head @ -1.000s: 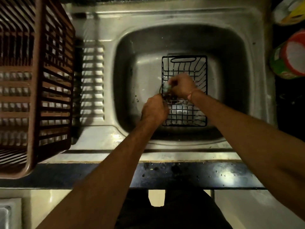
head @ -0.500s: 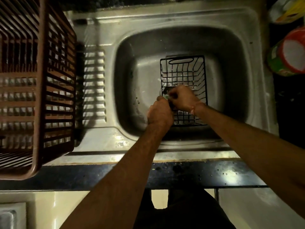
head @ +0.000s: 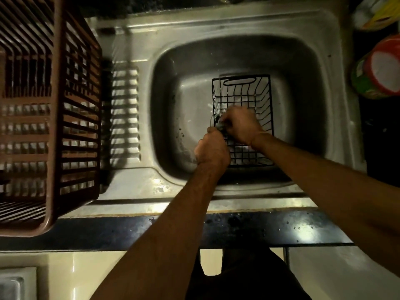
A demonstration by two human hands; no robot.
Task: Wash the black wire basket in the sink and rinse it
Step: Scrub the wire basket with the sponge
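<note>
Sink (head: 337, 68): a steel basin is seen from above, taken here as the landmark.
Wire basket (head: 260, 94): the black basket is set upright on the basin floor, right of centre, with its handle slot at the far end.
Left hand (head: 213, 149): the fingers are curled around the basket's near-left rim.
Right hand (head: 240, 124): a small greyish scrubber (head: 219, 126) is pinched in curled fingers and held against the basket's left wall.
Dish rack (head: 54, 118): a brown slatted crate is placed left of the sink.
Containers (head: 377, 70): these are stood right of the sink.

Black wire basket (head: 242, 94) (grid pattern); steel-grey sink (head: 164, 100); brown slatted rack (head: 54, 126).
</note>
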